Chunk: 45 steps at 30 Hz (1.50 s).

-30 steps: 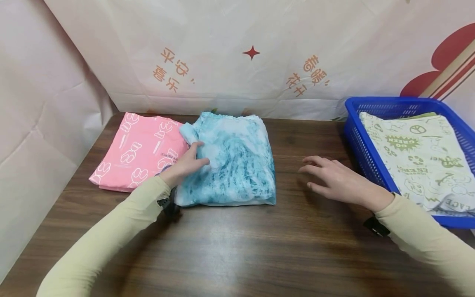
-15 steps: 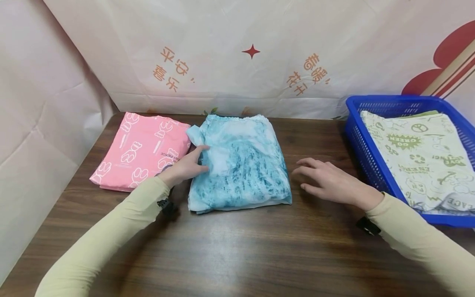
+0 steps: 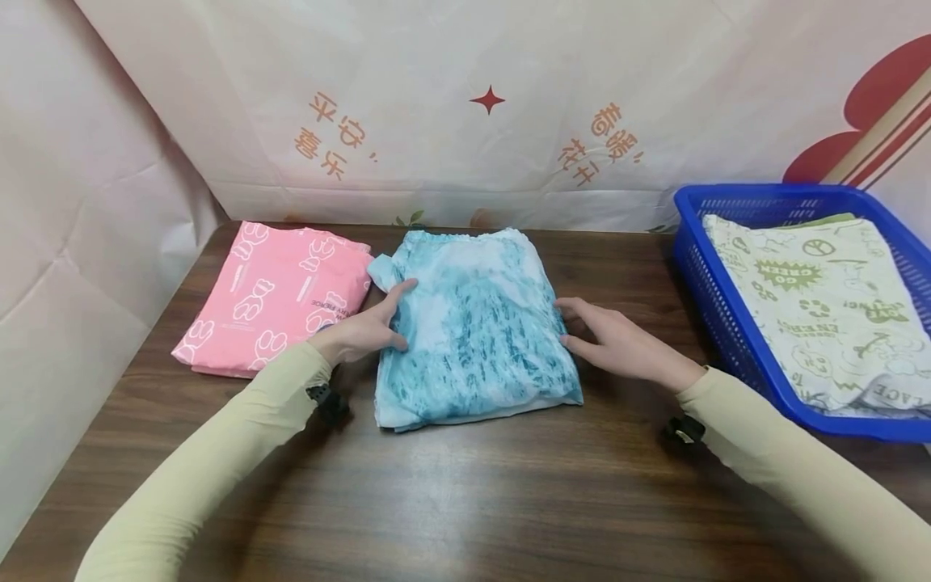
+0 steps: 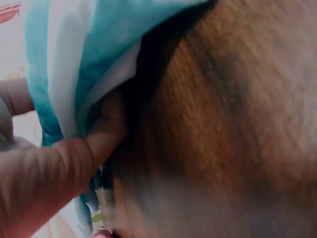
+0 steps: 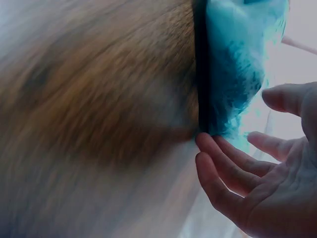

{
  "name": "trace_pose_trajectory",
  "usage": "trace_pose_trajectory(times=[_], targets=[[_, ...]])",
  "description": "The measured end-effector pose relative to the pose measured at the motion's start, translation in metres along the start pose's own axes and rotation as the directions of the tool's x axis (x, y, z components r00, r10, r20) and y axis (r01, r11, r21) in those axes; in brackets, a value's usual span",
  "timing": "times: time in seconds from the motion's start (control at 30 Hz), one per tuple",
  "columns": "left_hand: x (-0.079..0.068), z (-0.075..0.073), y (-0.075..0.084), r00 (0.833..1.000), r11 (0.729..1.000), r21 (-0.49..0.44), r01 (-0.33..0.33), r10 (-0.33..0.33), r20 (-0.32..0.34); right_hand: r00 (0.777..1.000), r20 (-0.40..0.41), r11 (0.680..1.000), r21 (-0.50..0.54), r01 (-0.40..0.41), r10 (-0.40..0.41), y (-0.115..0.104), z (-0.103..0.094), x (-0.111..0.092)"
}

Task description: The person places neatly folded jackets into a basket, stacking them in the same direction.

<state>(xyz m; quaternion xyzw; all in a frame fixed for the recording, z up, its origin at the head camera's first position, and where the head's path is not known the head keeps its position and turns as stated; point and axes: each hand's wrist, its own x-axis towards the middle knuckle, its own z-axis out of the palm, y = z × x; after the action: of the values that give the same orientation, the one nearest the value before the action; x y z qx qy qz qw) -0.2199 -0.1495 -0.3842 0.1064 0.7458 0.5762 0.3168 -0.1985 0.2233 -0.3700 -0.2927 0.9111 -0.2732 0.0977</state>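
Note:
A folded blue-and-white garment (image 3: 480, 331) with a gathered top edge lies flat on the table, a small flap sticking out at its upper left. My left hand (image 3: 367, 327) grips its left edge; in the left wrist view the cloth (image 4: 64, 64) passes between the fingers, with one finger tucked beneath it. At the right edge is my right hand (image 3: 611, 335), its fingers spread and slightly bent. Its fingertips reach the garment's side in the head view. In the right wrist view the fingers (image 5: 223, 173) are loose beside the cloth (image 5: 233, 74).
A folded pink garment (image 3: 284, 295) with white figures lies close to the left of the blue one. On the right stands a blue plastic basket (image 3: 727, 323) holding a folded pale garment (image 3: 822, 307) with green prints. A printed sheet (image 3: 465, 145) hangs behind the wooden table (image 3: 465, 501).
The blue garment has shifted right and slightly toward me, away from the pink one, with the left hand at its edge. My right hand has come left to its right side.

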Motion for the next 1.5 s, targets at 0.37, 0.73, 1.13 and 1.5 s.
trace_pose_trajectory(times=[0.37, 0.73, 1.13, 1.5], targets=[[0.002, 0.004, -0.003, 0.976, 0.999, -0.001, -0.037, 0.036, 0.215, 0.989, 0.019, 0.970, 0.192, -0.148, 0.147, 0.008, 0.003, 0.017], [0.004, 0.012, -0.004, 0.981, 0.992, -0.028, -0.120, 0.123, 0.153, 0.992, 0.014, 0.911, 0.395, -0.117, 0.122, 0.016, 0.009, 0.011], [0.004, 0.012, -0.001, 0.972, 0.972, -0.056, -0.226, 0.229, 0.047, 0.991, -0.071, 0.864, 0.500, -0.063, 0.114, 0.014, 0.004, 0.005], [0.004, 0.010, 0.008, 0.962, 0.961, -0.085, -0.263, 0.268, 0.044, 0.989, -0.088, 0.824, 0.564, -0.051, 0.121, 0.007, -0.010, -0.001]])
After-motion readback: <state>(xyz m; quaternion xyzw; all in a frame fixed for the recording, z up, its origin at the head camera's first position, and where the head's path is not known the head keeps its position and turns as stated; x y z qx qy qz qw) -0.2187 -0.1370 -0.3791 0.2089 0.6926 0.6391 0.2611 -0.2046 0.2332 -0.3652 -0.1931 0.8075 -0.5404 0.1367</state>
